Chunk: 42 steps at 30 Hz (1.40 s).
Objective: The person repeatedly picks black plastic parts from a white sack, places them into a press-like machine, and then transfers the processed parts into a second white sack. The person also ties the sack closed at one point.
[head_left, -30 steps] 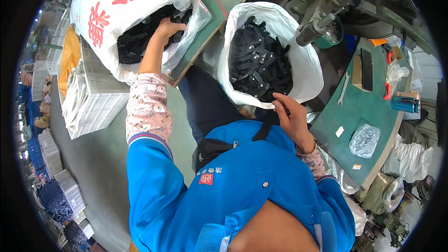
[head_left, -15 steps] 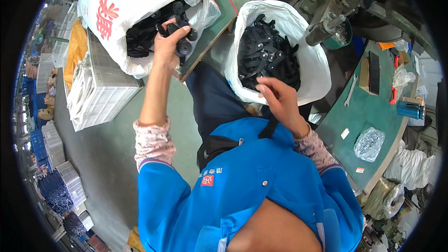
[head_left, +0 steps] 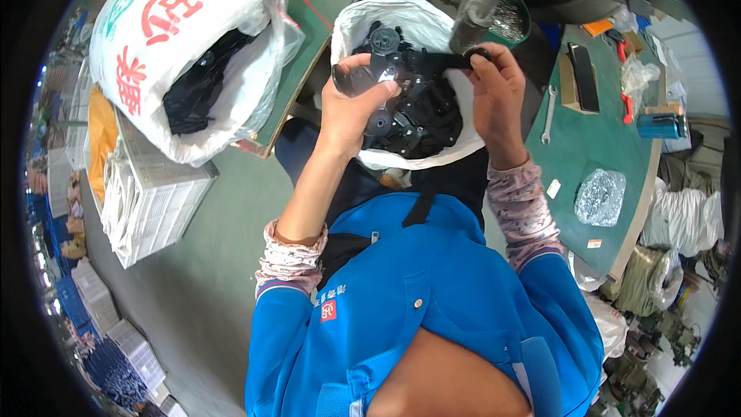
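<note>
My left hand (head_left: 349, 106) is closed around several black plastic parts (head_left: 384, 40) with round disc ends, above a white sack (head_left: 351, 19) that stands open before me. Between thumb and fingers, my right hand (head_left: 500, 93) pinches the round end of a flat black plastic part (head_left: 444, 61). That part stretches toward the left hand; whether the left hand grips its other end I cannot tell. Loose black parts (head_left: 428, 120) fill the sack below both hands. At the left, a larger white sack (head_left: 166, 0) with red printing lies tipped, its mouth showing more black pieces (head_left: 201, 85).
A white crate (head_left: 181, 201) stands below the tipped sack. Machinery with a green cup of metal bits (head_left: 509, 19) is close behind my right hand. The green table (head_left: 571, 150) at right carries a wrench (head_left: 549, 116), a clear plastic bag (head_left: 600, 197) and a blue cylinder (head_left: 661, 126).
My left hand has moved from the tipped sack to above the middle sack, carrying black parts. My right hand has risen and now pinches one part's end. The view has shifted.
</note>
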Tool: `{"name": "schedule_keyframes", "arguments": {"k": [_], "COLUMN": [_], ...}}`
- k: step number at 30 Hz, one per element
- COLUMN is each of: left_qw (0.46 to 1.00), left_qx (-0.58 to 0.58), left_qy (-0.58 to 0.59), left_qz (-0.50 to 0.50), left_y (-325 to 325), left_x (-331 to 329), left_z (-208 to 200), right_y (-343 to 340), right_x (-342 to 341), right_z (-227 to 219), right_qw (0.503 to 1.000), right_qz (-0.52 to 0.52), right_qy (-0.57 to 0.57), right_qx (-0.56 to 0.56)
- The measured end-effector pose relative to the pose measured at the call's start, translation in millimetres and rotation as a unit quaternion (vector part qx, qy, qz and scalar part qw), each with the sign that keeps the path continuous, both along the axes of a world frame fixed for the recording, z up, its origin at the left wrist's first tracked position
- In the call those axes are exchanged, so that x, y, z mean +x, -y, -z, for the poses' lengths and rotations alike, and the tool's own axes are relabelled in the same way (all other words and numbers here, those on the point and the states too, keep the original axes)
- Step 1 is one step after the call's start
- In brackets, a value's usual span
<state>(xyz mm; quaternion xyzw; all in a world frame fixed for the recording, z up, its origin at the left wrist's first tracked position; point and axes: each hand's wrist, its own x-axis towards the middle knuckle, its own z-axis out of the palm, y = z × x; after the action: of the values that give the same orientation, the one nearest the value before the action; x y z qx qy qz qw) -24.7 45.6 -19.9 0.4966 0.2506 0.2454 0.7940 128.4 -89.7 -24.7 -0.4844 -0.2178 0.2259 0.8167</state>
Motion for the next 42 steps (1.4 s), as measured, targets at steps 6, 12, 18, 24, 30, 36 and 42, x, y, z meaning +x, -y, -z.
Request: {"name": "schedule_keyframes", "arguments": {"k": [6, 12, 18, 24, 30, 36, 42], "left_qw": [0.983, 0.975, 0.991, 0.972, 0.962, 0.961, 0.959], "left_qx": [0.167, 0.167, -0.106, -0.223, -0.246, -0.224, -0.229], "left_qy": [-0.016, 0.019, -0.010, 0.020, 0.091, 0.155, 0.166], "left_qz": [0.070, 0.145, 0.084, 0.067, 0.076, 0.052, 0.023], "left_y": [18.2, 35.7, 30.9, 22.3, 20.8, 20.9, 24.2], "left_x": [18.8, 21.6, 13.2, 7.0, 8.1, 21.3, 31.3], "left_z": [-2.6, -21.2, -8.6, -6.4, -1.4, 1.2, -4.2], "right_y": [20.1, 24.3, 19.9, -7.0, -14.5, -17.9, -26.1], "right_x": [25.4, 23.5, 50.7, 62.6, 70.7, 80.2, 80.4], "right_z": [-53.2, -59.0, -85.8, -136.9, -149.8, -152.8, -136.7], "right_qw": [0.857, 0.889, 0.959, 0.982, 0.976, 0.974, 0.958], "right_qz": [-0.029, -0.204, -0.103, -0.089, -0.124, -0.134, -0.151], "right_qy": [0.479, 0.307, 0.177, 0.079, 0.079, 0.031, 0.031], "right_qx": [-0.189, -0.272, -0.197, -0.149, -0.163, -0.183, -0.242]}}
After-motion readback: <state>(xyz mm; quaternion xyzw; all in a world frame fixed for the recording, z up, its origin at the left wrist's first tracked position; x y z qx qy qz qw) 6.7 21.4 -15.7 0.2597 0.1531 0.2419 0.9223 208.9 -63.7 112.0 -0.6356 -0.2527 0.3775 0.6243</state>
